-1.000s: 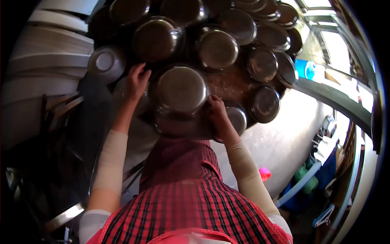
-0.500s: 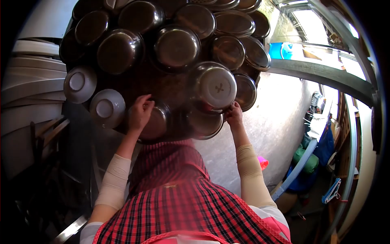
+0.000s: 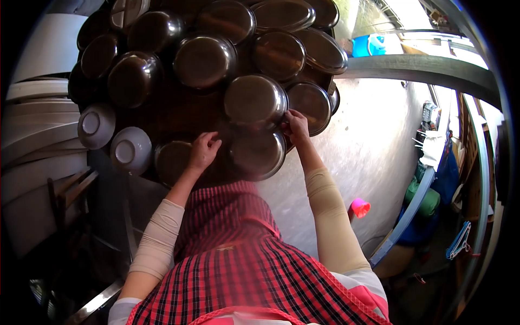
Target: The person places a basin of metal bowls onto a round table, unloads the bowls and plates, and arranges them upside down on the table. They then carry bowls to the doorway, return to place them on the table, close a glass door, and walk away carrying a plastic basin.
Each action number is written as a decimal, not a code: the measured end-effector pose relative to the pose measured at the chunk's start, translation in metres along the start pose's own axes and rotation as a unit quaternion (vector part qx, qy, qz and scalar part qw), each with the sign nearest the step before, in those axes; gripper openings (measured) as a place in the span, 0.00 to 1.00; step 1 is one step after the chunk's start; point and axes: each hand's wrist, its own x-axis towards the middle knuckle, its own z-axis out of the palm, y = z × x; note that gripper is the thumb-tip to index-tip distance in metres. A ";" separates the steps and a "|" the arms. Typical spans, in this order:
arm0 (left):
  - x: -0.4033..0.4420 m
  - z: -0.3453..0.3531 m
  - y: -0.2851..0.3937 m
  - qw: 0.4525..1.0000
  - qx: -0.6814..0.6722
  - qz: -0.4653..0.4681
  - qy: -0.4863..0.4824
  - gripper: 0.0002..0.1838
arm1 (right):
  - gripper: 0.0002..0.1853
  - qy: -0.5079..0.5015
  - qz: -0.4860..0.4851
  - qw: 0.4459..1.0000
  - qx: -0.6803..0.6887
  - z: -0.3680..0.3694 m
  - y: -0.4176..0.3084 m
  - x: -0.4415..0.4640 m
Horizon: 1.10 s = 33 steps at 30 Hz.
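My right hand (image 3: 297, 127) is closed on the rim of a shiny metal basin (image 3: 254, 101), which is bottom up above the dark table. Just below it lies another upturned metal basin (image 3: 257, 156), partly overlapped by the held one. My left hand (image 3: 205, 151) is held over the table with its fingers loosely apart and nothing in them. Beside that hand, a further metal basin (image 3: 172, 161) rests bottom up, partly hidden by the wrist. Two white bowls (image 3: 131, 150) stand upside down at the table's left edge.
Several upturned metal basins (image 3: 205, 62) cover the far side of the table. White stacked items (image 3: 40, 114) line the left. A grey beam (image 3: 417, 69) crosses at right. A pink object (image 3: 359, 208), a blue bucket (image 3: 368, 46) and hangers (image 3: 459, 241) are farther right.
The view has shifted, so the table's basins appear farther left. The held basin has tilted, and the mark on its bottom no longer shows. My left hand has moved right, closer to it.
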 end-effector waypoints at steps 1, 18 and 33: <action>-0.002 0.004 -0.002 1.000 0.003 -0.003 -0.001 0.15 | 0.15 -0.043 0.000 0.999 -0.017 -0.008 -0.001 0.003; -0.046 0.036 0.008 0.988 -0.038 -0.128 0.076 0.17 | 0.18 -0.141 0.019 0.990 0.013 -0.058 0.017 -0.008; -0.218 0.067 0.013 0.986 0.016 -0.166 0.019 0.15 | 0.15 -0.024 0.138 0.977 -0.163 -0.282 0.192 -0.094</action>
